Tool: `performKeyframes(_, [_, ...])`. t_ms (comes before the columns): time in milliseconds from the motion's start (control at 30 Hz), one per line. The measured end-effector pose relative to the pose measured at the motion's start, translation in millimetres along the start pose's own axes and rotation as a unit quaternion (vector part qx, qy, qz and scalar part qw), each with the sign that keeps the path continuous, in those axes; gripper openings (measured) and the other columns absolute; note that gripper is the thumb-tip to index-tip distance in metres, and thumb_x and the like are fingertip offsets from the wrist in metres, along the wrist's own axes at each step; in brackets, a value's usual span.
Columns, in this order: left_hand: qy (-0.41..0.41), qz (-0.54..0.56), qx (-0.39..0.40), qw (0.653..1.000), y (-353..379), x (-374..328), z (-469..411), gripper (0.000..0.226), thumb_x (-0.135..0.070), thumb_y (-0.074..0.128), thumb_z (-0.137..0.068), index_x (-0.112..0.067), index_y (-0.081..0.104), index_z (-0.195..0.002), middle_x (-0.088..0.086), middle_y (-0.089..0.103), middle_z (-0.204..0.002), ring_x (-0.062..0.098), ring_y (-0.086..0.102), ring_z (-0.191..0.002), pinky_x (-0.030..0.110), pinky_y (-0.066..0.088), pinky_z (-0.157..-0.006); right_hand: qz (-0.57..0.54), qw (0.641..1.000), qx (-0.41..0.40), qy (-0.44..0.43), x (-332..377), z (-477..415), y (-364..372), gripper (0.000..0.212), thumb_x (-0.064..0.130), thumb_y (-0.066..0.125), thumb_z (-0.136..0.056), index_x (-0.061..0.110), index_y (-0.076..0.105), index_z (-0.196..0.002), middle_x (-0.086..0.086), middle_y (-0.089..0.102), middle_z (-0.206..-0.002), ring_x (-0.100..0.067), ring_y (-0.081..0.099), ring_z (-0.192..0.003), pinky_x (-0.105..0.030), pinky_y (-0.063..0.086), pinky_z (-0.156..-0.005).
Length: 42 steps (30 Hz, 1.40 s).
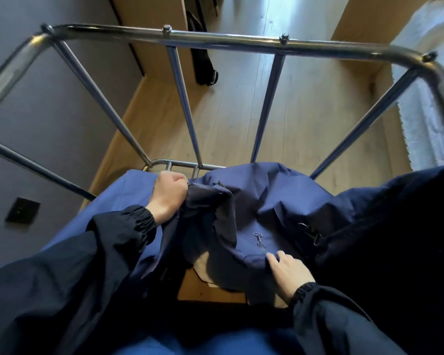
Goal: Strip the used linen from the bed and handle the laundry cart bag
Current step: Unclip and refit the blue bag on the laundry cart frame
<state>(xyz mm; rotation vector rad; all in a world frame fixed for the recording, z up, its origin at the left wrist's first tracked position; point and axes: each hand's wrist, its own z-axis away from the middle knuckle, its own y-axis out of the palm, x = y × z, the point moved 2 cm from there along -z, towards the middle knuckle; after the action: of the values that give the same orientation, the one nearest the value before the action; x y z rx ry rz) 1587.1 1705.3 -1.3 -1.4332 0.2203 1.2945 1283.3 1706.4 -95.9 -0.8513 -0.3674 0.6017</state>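
Note:
A dark blue laundry cart bag (262,201) lies crumpled inside the chrome cart frame (215,38), low down near the frame's bottom rail. My left hand (168,194) is clenched on a bunched edge of the bag at its left side. My right hand (289,271) pinches a fold of the same fabric lower and nearer to me. Small metal clips (258,238) and a black strap buckle (310,230) show on the cloth. A white bed (426,98) runs along the right edge.
The cart's chrome bars slant down from the top rail in front of me. A grey wall with a black switch plate (22,210) is on the left. Wooden floor (241,119) stretches ahead, with a dark bag (203,60) against wooden furniture.

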Motion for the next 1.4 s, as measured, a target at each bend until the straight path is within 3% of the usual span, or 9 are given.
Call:
performKeyframes(200, [0.065, 0.031, 0.01, 0.997, -5, -10, 26, 0.021, -0.011, 0.037, -0.064, 0.001, 0.041, -0.048, 0.007, 0.035, -0.049, 0.015, 0.032, -0.049, 0.028, 0.024, -0.05, -0.197, 0.979, -0.008, 0.049, -2, -40, 9, 0.04, 0.021, 0.037, -0.1, 0.014, 0.038, -0.139, -0.013, 0.054, -0.13, -0.03, 0.051, -0.119, -0.033, 0.037, -0.092])
performKeyframes(367, [0.101, 0.054, -0.01, 0.993, -15, -16, 33, 0.022, -0.008, 0.038, -0.066, -0.005, 0.042, -0.044, -0.001, 0.037, -0.044, 0.006, 0.03, -0.043, 0.022, 0.023, -0.043, -0.296, 0.939, 0.089, 0.15, 2, -80, 42, 0.049, 0.037, 0.043, -0.097, 0.011, 0.036, -0.138, -0.014, 0.054, -0.135, -0.029, 0.051, -0.125, -0.033, 0.04, -0.099])
performKeyframes(500, [0.114, 0.062, -0.001, 0.992, -16, -13, 38, 0.024, -0.005, 0.038, -0.068, 0.002, 0.044, -0.045, -0.003, 0.036, -0.042, 0.004, 0.031, -0.041, 0.015, 0.024, -0.042, -0.313, 0.93, 0.069, 0.18, 5, -99, 58, 0.028, 0.035, 0.056, -0.091, 0.012, 0.05, -0.104, -0.009, 0.06, -0.115, -0.029, 0.058, -0.109, -0.034, 0.043, -0.086])
performKeyframes(600, [0.116, 0.076, -0.009, 0.99, -15, -9, 42, 0.024, -0.004, 0.038, -0.068, 0.007, 0.042, -0.047, 0.001, 0.034, -0.043, 0.005, 0.028, -0.042, 0.016, 0.022, -0.042, -0.37, 0.911, 0.027, 0.179, 7, -110, 68, 0.023, 0.022, 0.068, -0.077, 0.013, 0.047, -0.071, -0.008, 0.062, -0.081, -0.022, 0.056, -0.079, -0.035, 0.045, -0.072])
performKeyframes(833, [0.098, 0.078, 0.0, 0.992, -17, -2, 47, 0.024, -0.005, 0.039, -0.068, 0.006, 0.046, -0.049, 0.001, 0.039, -0.044, 0.007, 0.033, -0.043, 0.019, 0.026, -0.044, -0.379, 0.908, 0.123, 0.131, -7, -104, 52, 0.031, 0.018, 0.064, -0.079, 0.015, 0.05, -0.051, 0.009, 0.043, -0.036, -0.007, 0.04, -0.044, -0.023, 0.03, -0.045])
performKeyframes(967, [0.065, 0.048, 0.046, 0.996, -11, 2, 55, 0.023, -0.011, 0.039, -0.07, -0.004, 0.051, -0.052, 0.007, 0.044, -0.048, 0.011, 0.04, -0.049, 0.027, 0.031, -0.049, -0.391, 0.912, 0.1, 0.077, -10, -86, 22, 0.046, 0.016, 0.065, -0.078, 0.016, 0.042, -0.038, 0.007, 0.033, -0.043, -0.004, 0.029, -0.04, -0.025, 0.025, -0.046])
performKeyframes(1067, [0.072, 0.008, 0.076, 0.995, -4, 2, 67, 0.021, -0.014, 0.038, -0.071, -0.01, 0.052, -0.055, 0.015, 0.05, -0.055, 0.015, 0.041, -0.051, 0.031, 0.033, -0.051, -0.365, 0.929, 0.044, 0.044, -8, -65, -10, 0.051, 0.023, 0.067, -0.079, 0.015, 0.037, -0.039, 0.006, 0.026, -0.046, -0.005, 0.024, -0.048, -0.027, 0.026, -0.05])
performKeyframes(1200, [0.075, -0.089, 0.149, 0.982, 4, 4, 83, 0.026, -0.01, 0.039, -0.072, -0.03, 0.05, -0.058, -0.004, 0.051, -0.054, 0.019, 0.044, -0.058, 0.031, 0.037, -0.056, -0.331, 0.933, -0.138, 0.026, -2, -22, -66, 0.038, 0.019, 0.072, -0.077, 0.021, 0.05, -0.047, 0.002, 0.049, -0.053, -0.015, 0.05, -0.06, -0.024, 0.03, -0.055])
performKeyframes(1400, [0.076, -0.253, 0.162, 0.951, 15, -15, 124, 0.017, -0.015, 0.049, -0.08, -0.018, 0.033, -0.075, 0.002, 0.041, -0.089, 0.034, 0.048, -0.088, 0.037, 0.039, -0.073, -0.374, 0.812, -0.447, -0.024, -11, 62, -121, 0.017, -0.005, 0.078, -0.07, 0.01, 0.071, -0.066, 0.004, 0.058, -0.064, -0.008, 0.055, -0.063, -0.008, 0.039, -0.063])
